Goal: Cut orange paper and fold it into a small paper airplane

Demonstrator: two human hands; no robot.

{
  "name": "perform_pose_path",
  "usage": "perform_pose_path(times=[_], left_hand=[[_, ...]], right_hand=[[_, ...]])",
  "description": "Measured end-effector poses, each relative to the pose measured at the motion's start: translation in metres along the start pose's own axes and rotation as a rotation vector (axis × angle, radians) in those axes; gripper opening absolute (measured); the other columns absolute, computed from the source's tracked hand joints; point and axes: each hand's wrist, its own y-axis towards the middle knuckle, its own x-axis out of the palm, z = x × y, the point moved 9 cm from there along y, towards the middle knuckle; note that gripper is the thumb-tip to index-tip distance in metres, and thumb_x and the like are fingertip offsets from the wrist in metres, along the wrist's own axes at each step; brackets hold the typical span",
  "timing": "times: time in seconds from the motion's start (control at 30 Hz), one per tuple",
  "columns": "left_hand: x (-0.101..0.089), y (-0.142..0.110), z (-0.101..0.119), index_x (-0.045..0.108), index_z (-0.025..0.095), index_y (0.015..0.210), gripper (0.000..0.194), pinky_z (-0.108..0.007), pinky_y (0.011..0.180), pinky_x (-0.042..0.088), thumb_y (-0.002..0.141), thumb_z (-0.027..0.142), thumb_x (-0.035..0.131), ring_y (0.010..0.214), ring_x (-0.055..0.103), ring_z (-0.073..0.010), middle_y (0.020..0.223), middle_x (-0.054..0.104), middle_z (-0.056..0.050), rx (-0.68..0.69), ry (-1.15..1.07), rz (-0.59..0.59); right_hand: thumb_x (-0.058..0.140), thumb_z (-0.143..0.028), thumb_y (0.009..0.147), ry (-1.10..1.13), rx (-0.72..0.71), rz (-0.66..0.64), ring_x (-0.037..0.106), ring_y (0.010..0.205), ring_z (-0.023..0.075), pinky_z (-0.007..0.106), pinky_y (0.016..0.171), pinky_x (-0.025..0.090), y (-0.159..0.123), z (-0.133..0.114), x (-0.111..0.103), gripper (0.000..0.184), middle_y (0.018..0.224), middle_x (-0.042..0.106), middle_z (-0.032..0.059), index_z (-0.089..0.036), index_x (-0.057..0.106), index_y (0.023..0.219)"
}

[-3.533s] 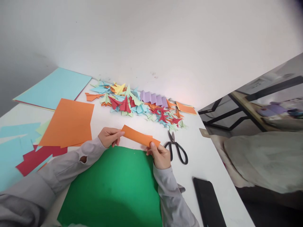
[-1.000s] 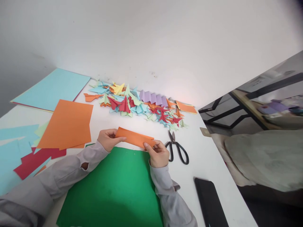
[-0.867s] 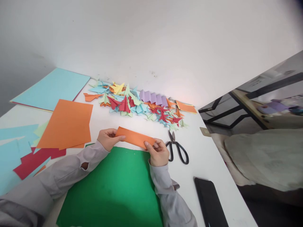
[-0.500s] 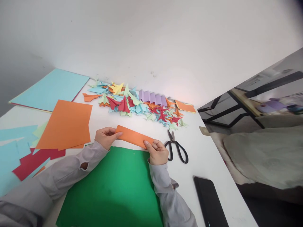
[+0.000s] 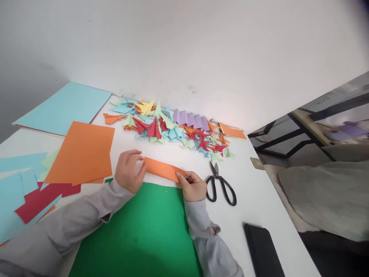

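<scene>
An orange strip of paper [image 5: 163, 170] is held above the far edge of the green sheet [image 5: 144, 227]. My right hand [image 5: 195, 186] pinches the strip's right end, thumb on top and fingers behind. At the strip's left end is my left hand [image 5: 128, 171], its thumb and fingers apart with a gap between them; the thumb tip is at the paper's edge, and whether it touches I cannot tell. Just right of my right hand lie black-handled scissors [image 5: 220, 184], blades slightly parted and pointing to the wall.
Folded paper planes [image 5: 155, 127] in several colours lie heaped along the wall, beside a pleated purple paper [image 5: 190, 119]. Orange sheets [image 5: 83, 154], light blue sheets [image 5: 66, 105] and red scraps [image 5: 46, 200] cover the left. A black flat object [image 5: 263, 250] lies front right, near the table edge.
My left hand has opened from its pinch on the strip's left end, its fingers lifting away from the thumb. My right hand keeps hold. The view has shifted slightly.
</scene>
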Motion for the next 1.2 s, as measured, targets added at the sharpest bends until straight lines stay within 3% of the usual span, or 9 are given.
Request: perform_pose_path(times=[0.07,0.13,0.23,0.37,0.57,0.63,0.77,0.9,1.2], left_hand=[[0.015,-0.016,0.038,0.060,0.012,0.083,0.012,-0.039,0.083,0.047,0.073,0.010,0.053,0.095,0.057,-0.0240,0.096,0.062,-0.014,0.332,0.129,-0.173],[0.033,-0.037,0.058,0.060,0.009,0.097,0.024,-0.043,0.088,0.044,0.075,0.013,0.052,0.106,0.052,-0.0296,0.108,0.060,-0.018,0.470,0.243,-0.328],[0.053,-0.055,0.060,0.050,0.006,0.119,0.046,-0.052,0.098,0.033,0.077,0.026,0.050,0.123,0.036,-0.0361,0.128,0.047,-0.021,0.399,0.353,-0.482],[0.064,-0.062,0.052,0.045,0.008,0.125,0.055,-0.053,0.104,0.024,0.075,0.030,0.052,0.131,0.022,-0.0341,0.136,0.037,-0.019,0.270,0.346,-0.575],[0.071,-0.063,0.046,0.044,0.010,0.126,0.056,-0.050,0.105,0.023,0.075,0.033,0.050,0.131,0.022,-0.0312,0.138,0.036,-0.016,0.232,0.337,-0.650],[0.072,-0.063,0.046,0.044,0.011,0.126,0.055,-0.050,0.105,0.021,0.077,0.033,0.049,0.132,0.021,-0.0307,0.138,0.036,-0.015,0.229,0.346,-0.670],[0.074,-0.063,0.045,0.044,0.011,0.126,0.053,-0.048,0.107,0.018,0.079,0.034,0.047,0.132,0.021,-0.0301,0.139,0.035,-0.015,0.221,0.359,-0.701],[0.074,-0.062,0.045,0.044,0.010,0.126,0.056,-0.047,0.107,0.016,0.078,0.038,0.048,0.132,0.021,-0.0306,0.139,0.035,-0.016,0.227,0.359,-0.711],[0.076,-0.062,0.044,0.043,0.011,0.127,0.057,-0.050,0.107,0.012,0.079,0.041,0.046,0.132,0.020,-0.0313,0.139,0.034,-0.016,0.241,0.389,-0.749]], right_hand=[[0.069,-0.041,0.059,0.002,0.033,-0.020,0.043,0.042,0.0085,0.021,0.041,0.035,0.002,0.004,0.001,0.027,0.046,0.053,-0.0034,-0.015,0.063,0.060],[0.070,-0.042,0.058,-0.014,0.072,-0.031,0.047,0.045,0.0102,0.022,0.044,0.038,0.003,0.007,0.000,0.028,0.050,0.058,-0.0011,-0.015,0.063,0.063],[0.070,-0.043,0.058,-0.054,0.093,-0.064,0.050,0.047,0.0117,0.023,0.045,0.040,0.005,0.010,-0.001,0.029,0.053,0.061,0.0002,-0.015,0.064,0.064],[0.069,-0.044,0.060,-0.111,0.066,-0.117,0.049,0.045,0.0108,0.022,0.043,0.040,0.006,0.011,-0.001,0.029,0.051,0.059,-0.0006,-0.016,0.063,0.062],[0.067,-0.041,0.066,-0.247,-0.037,-0.035,0.054,0.052,0.0121,0.022,0.045,0.046,0.003,0.003,-0.007,0.035,0.069,0.064,0.0051,-0.014,0.063,0.089],[0.064,-0.038,0.071,-0.329,-0.110,0.028,0.053,0.051,0.0109,0.021,0.042,0.045,-0.002,-0.008,-0.012,0.035,0.075,0.063,0.0058,-0.014,0.061,0.096],[0.062,-0.027,0.075,-0.421,-0.335,-0.016,0.051,0.051,0.0086,0.023,0.046,0.049,-0.016,-0.034,-0.008,0.026,0.087,0.061,0.0074,-0.015,0.058,0.099],[0.061,-0.023,0.076,-0.407,-0.335,-0.043,0.057,0.067,0.0137,0.026,0.053,0.052,-0.022,-0.033,-0.010,0.027,0.091,0.058,0.0083,-0.016,0.056,0.101],[0.062,-0.022,0.076,-0.371,-0.289,-0.042,0.056,0.066,0.0127,0.026,0.054,0.051,-0.021,-0.027,-0.013,0.023,0.088,0.058,0.0064,-0.016,0.059,0.098]])
